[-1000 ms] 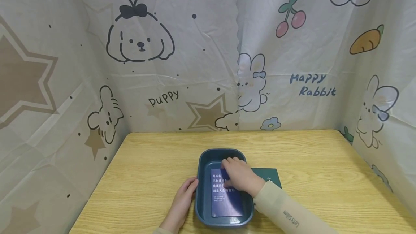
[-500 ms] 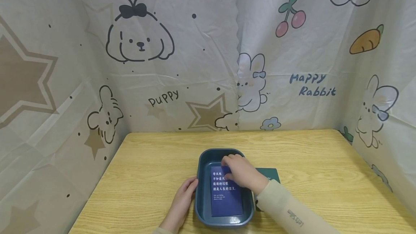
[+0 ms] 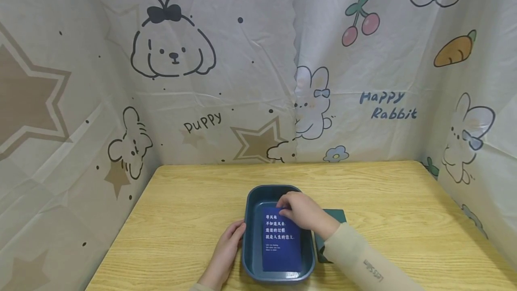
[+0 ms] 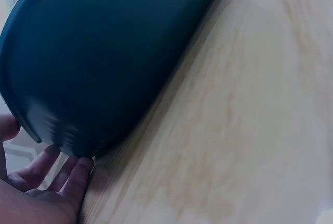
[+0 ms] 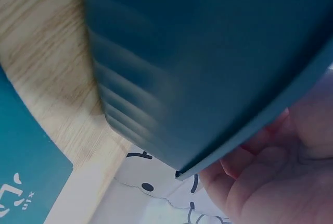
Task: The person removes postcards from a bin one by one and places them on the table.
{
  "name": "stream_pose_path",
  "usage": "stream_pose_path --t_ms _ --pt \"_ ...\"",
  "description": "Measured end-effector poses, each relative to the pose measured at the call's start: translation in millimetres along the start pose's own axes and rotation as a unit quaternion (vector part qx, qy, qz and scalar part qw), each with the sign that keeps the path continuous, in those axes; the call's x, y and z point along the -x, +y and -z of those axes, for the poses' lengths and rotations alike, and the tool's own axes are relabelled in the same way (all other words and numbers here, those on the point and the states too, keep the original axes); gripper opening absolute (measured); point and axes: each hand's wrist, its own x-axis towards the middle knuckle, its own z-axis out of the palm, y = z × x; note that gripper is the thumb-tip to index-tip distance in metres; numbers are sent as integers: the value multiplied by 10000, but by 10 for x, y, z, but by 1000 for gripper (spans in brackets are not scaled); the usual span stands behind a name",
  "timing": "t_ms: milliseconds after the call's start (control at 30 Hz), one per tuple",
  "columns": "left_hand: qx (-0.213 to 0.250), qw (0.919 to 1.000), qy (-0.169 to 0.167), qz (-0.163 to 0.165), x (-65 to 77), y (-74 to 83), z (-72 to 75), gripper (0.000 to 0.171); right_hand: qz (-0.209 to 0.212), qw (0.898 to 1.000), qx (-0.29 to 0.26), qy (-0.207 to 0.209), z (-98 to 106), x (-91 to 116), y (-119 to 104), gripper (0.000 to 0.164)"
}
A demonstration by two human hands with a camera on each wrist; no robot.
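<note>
A dark blue rectangular tray [image 3: 252,255] with rounded corners stands on the wooden table. Inside it is a blue booklet [image 3: 281,255] with white printed lines on its cover. My right hand [image 3: 302,210] reaches over the tray's right side and pinches the booklet's upper edge; the fingertips behind it are hidden. In the right wrist view, the tray's outer wall [image 5: 156,78] hides most of the fingers. My left hand [image 3: 226,248] touches the tray's outer left side with fairly straight fingers [image 4: 78,179], thumb near the rim.
Partly under my right forearm, a dark green book [image 3: 335,215] with white lettering lies right of the tray. Wooden table surface [image 3: 194,201] extends around both. A cartoon-printed cloth [image 3: 250,57] hangs behind and along the sides.
My right hand has shifted slightly right, and the booklet has moved a little within the tray, its lower edge coming slightly nearer. The left hand has stayed in place.
</note>
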Motion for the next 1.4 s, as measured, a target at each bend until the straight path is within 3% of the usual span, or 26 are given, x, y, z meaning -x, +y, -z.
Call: stream_pose_path --t_ms 400,533,700,900,1100,1400 --pt "-2 9999 -8 -158 22 -5 7 61 56 9987 -497 -62 73 76 7 7" --pt "35 9998 0 -213 25 -7 3 61 21 9970 -771 96 108 88 36 8" --pt "81 9997 -37 -206 19 -15 3 60 -328 9934 -992 473 162 69 101 5" --pt "47 9999 -76 -115 8 -23 10 60 -823 9808 -1527 891 320 72 174 9" --pt "20 9999 -136 -67 -4 -14 19 60 -1075 9740 -1759 941 464 124 275 17" --pt "18 9999 -106 -63 -7 -20 15 60 -1232 9747 -1596 959 605 241 432 26"
